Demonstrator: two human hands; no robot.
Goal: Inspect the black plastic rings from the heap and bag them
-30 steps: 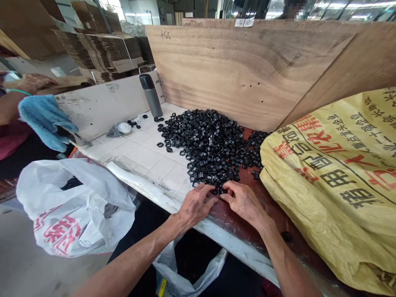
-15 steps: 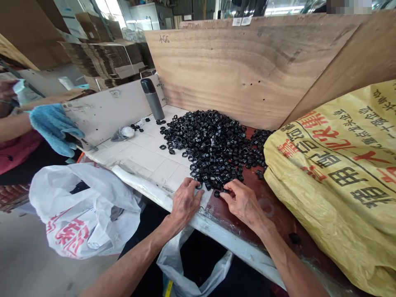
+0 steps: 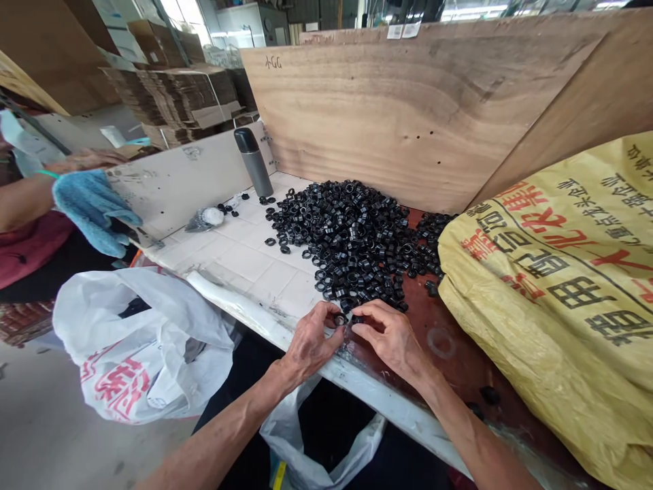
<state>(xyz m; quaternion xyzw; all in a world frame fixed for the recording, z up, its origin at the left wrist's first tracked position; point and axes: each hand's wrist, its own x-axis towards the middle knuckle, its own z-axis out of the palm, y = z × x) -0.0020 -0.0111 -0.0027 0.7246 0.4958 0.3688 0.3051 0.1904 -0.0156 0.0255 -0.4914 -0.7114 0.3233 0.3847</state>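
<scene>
A large heap of black plastic rings (image 3: 352, 231) lies on the table in front of me. At the heap's near edge, my left hand (image 3: 313, 339) pinches one black ring (image 3: 339, 319) between thumb and fingers. My right hand (image 3: 390, 333) is close beside it, its thumb and index finger closed on a small black part (image 3: 357, 319). The two pieces are nearly together, and I cannot tell whether they touch. Fingertips partly cover the part in my right hand, so its exact shape is hidden.
A grey bottle (image 3: 254, 163) stands at the back left near a small plastic bag (image 3: 205, 219). On the right a yellow sack (image 3: 551, 306) leans over the table. White bags hang below the front edge (image 3: 245, 309). At far left is another person's arm beside a blue cloth (image 3: 94, 207).
My left hand has moved right and slightly down, bringing a ring away from the heap. My right hand has shifted a little left, so the hands are closer together.
</scene>
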